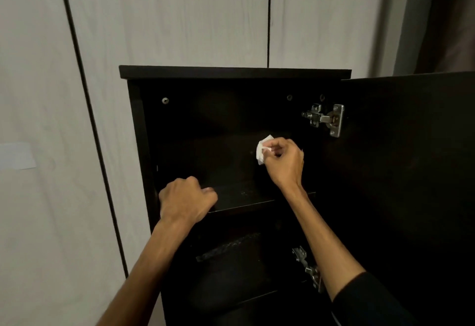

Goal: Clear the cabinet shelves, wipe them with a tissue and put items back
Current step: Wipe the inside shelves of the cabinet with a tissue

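A dark cabinet (231, 71) stands open in front of me, its door (411, 171) swung out to the right. My right hand (282, 161) reaches into the upper compartment and pinches a crumpled white tissue (262, 149) near the back panel. My left hand (185, 199) rests with curled fingers on the front left edge of the upper shelf (246, 197). No items show on that shelf. The lower compartment is dim; a dark patterned strip (228, 247) lies in it.
Two metal hinges join the door to the cabinet, one at the top (326, 118) and one lower down (308, 266). Pale wardrobe panels (167, 17) rise behind the cabinet. A curtain (442, 17) hangs at the far right.
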